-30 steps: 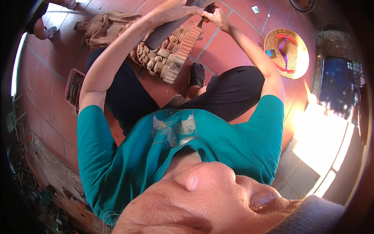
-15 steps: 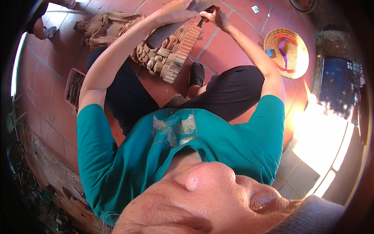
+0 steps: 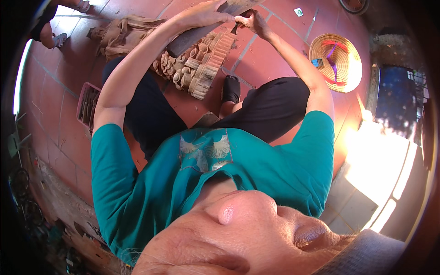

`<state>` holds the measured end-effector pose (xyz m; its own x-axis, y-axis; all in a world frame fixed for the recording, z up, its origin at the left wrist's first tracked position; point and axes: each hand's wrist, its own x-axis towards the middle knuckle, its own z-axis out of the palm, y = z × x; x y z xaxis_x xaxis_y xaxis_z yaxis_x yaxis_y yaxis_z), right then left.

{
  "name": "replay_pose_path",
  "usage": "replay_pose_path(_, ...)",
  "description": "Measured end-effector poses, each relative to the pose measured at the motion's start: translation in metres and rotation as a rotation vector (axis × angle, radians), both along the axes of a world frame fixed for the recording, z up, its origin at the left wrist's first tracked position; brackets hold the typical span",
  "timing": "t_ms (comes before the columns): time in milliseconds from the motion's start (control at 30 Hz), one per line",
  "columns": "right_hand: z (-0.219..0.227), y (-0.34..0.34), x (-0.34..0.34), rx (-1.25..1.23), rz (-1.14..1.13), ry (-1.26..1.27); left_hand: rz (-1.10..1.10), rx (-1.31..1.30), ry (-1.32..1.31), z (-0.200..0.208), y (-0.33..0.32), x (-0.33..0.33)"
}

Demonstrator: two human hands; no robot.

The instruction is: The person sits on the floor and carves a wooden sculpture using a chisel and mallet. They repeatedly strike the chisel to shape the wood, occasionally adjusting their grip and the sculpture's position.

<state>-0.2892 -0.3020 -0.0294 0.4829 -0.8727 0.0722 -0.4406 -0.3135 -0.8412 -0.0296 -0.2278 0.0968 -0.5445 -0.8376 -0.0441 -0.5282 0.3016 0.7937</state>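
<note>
The carved wooden figure (image 3: 188,68) lies on its side or back, I cannot tell which, on the red tiled floor (image 3: 282,52) at the far centre-left, its chunky ribbed base toward the right and its narrower end toward the left; the left forearm crosses in front of its middle and hides part of the carving. Over the carving slants a long flat bar (image 3: 185,43), dark and greyish, running up to the far edge of view; whether it touches the wood is hard to make out. The left hand (image 3: 201,16) holds this bar, palm side down, the thumb side toward the right; most of its fingers are hidden or cut off by the far edge, so how tightly they curl cannot be told. The right hand (image 3: 254,23), just beside it, is narrowly closed on a small dark tool (image 3: 234,29), its tip pointing down near the figure's base and its upper part hidden by the fingers. Nearer, black trousers (image 3: 279,98) spread to both sides, a dark shoe (image 3: 232,89) showing between them. Left of the person stands a pink basket (image 3: 79,107) of flat pieces, partly covered by the arm. At far right rests a straw hat (image 3: 353,68), hollow side up, a small blue object (image 3: 317,62) at its left rim. Another person's foot (image 3: 58,40) shows at far left, and a wheel (image 3: 355,5) is cut off at far right.
</note>
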Motion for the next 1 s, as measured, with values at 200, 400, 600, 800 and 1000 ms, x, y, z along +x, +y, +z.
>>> replay_pose_path(200,-0.002,0.012,0.001,-0.028,0.121,-0.006,0.062,-0.007,0.118,0.005,0.011,0.004)
replay_pose_path(400,0.007,0.012,-0.01,0.039,0.067,-0.147,0.079,-0.129,0.266,0.002,0.007,0.01)
replay_pose_path(600,0.001,0.013,-0.015,0.029,-0.021,-0.097,0.12,-0.024,0.125,0.011,0.011,0.006)
replay_pose_path(800,0.004,0.016,-0.007,0.029,-0.037,-0.121,0.068,-0.086,0.163,0.004,0.016,0.002)
replay_pose_path(1000,0.003,0.013,0.0,-0.039,-0.019,-0.033,0.127,-0.176,0.034,-0.032,0.01,-0.003)
